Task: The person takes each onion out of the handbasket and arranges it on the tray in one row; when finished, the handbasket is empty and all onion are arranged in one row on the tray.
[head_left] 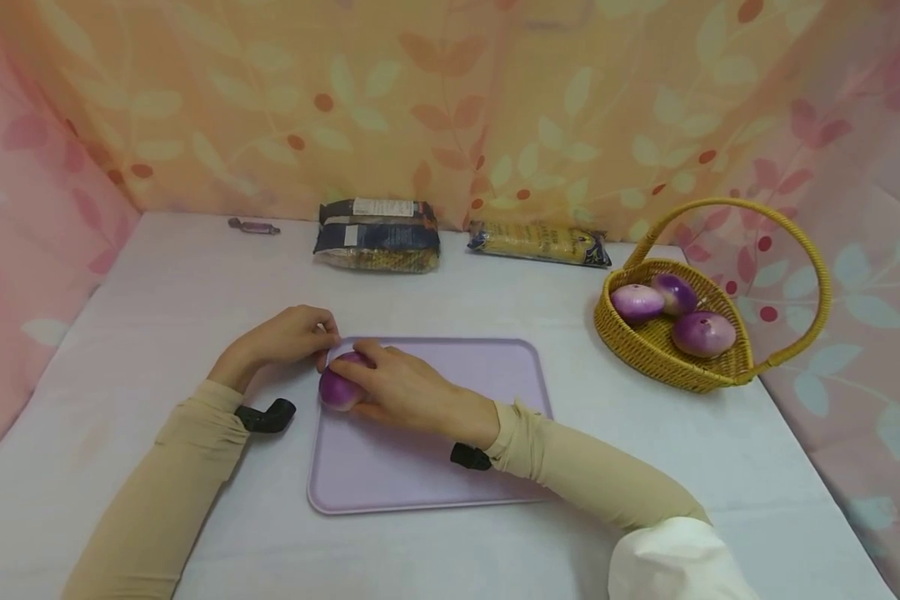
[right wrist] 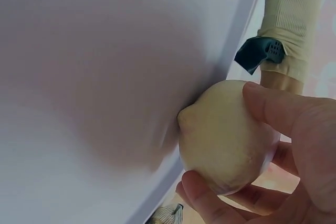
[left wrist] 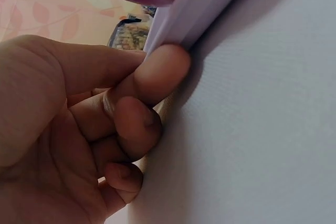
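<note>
A lilac rectangular tray lies on the white table. At its far left corner, my left hand pinches the rim. The left wrist view shows the thumb and index finger at the tray edge, the other fingers curled beneath. My right hand grips a round purple-and-cream onion over the left end of the tray. In the right wrist view the onion's pale side and small nub face the tray. Whether it touches the tray cannot be told.
Right of the tray, a handled wicker basket holds three purple onions. Along the back lie a dark food packet, a long yellow packet and a small purple wrapped item. Patterned curtains surround the table.
</note>
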{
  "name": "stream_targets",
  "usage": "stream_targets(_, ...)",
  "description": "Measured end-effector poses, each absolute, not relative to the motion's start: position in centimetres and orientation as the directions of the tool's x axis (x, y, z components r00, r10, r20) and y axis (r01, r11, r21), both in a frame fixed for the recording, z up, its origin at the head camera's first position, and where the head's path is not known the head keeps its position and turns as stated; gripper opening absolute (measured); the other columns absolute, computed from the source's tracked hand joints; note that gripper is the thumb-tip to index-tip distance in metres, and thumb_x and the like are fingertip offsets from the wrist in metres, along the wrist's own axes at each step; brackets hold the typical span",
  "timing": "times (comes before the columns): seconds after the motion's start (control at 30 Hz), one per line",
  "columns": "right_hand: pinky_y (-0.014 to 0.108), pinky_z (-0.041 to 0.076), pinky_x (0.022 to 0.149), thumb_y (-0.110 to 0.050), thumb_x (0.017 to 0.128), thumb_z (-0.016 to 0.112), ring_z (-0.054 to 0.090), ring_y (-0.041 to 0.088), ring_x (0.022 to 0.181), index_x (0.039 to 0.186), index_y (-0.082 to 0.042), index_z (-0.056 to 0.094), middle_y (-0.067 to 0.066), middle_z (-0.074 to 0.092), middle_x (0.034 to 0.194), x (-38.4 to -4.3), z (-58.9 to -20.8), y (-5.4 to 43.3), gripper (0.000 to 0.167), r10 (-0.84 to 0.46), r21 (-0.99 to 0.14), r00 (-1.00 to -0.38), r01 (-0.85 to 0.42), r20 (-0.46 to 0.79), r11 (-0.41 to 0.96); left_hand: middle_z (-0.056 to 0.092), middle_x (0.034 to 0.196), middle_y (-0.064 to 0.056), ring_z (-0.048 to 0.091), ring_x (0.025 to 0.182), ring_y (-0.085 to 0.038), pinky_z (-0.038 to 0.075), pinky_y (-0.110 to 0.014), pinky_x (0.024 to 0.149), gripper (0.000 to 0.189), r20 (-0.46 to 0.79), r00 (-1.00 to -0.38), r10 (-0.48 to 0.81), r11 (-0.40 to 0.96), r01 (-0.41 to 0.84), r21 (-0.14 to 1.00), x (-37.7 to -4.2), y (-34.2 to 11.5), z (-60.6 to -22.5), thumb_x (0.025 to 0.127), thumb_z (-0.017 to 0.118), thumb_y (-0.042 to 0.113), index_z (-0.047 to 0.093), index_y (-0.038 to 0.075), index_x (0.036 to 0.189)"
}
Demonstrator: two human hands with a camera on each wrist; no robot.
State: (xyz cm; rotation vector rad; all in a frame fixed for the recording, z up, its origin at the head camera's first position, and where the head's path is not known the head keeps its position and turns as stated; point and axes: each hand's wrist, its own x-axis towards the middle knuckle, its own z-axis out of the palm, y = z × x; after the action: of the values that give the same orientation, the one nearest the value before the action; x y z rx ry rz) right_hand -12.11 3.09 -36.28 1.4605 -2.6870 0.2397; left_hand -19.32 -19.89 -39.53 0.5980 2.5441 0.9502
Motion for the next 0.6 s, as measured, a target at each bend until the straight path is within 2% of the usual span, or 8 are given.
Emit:
stream_targets(0.13,0.034,0.053,0.09,-0.036,0.087,0.073,0.065,0.024,0.106,0.134,-0.02,0.055,0.012,0.054,0.132,-12.0,-36.4,3.0,0.052,-0.822,-0.096,-0.553,-0.833,0.135,0.545,0.065,0.06,0.0,0.055,0.063,-0.014,0.041,-0.025,0.067,0.013,-0.193,-0.846,0.497,0.685,0.245,0.686,-19.4,-19.9,-39.7,0.096,0.055,0.013,0.064,0.006,0.09)
stream_targets(0.37,0.034,0.056,0.078,-0.038,0.086,0.073,0.066,0.022,0.097,0.139,-0.023,0.048,0.01,0.052,0.135,-11.9,-36.9,3.1,0.06,-0.798,-0.095,-0.59,-0.808,0.126,0.582,0.065,0.06,0.0,0.055,0.062,-0.013,0.042,-0.025,0.066,0.013,-0.198,-0.85,0.489,0.678,0.227,0.699,-19.2,-19.9,-39.7,0.097,0.055,0.014,0.063,0.006,0.09)
stream_targets(0.47,0.037,0.055,0.082,-0.042,0.086,0.072,0.066,0.024,0.103,0.143,-0.024,0.043,0.011,0.049,0.14,-11.9,-36.6,3.6,0.067,-0.776,-0.111,-0.625,-0.78,0.087,0.615,0.066,0.06,-0.001,0.055,0.061,-0.012,0.042,-0.024,0.065,0.013,-0.195,-0.848,0.492,0.669,0.225,0.709,-19.3,-19.9,-39.8,0.097,0.055,0.013,0.063,0.005,0.091)
stream_targets(0.6,0.045,0.051,0.094,-0.047,0.087,0.068,0.061,0.029,0.119,0.147,-0.022,0.04,0.012,0.048,0.146,-12.1,-35.6,5.7,0.071,-0.706,-0.162,-0.706,-0.704,0.052,0.692,0.066,0.06,-0.002,0.056,0.061,-0.013,0.042,-0.025,0.065,0.013,-0.199,-0.845,0.497,0.665,0.223,0.713,-19.3,-20.0,-39.8,0.097,0.055,0.013,0.064,0.005,0.092)
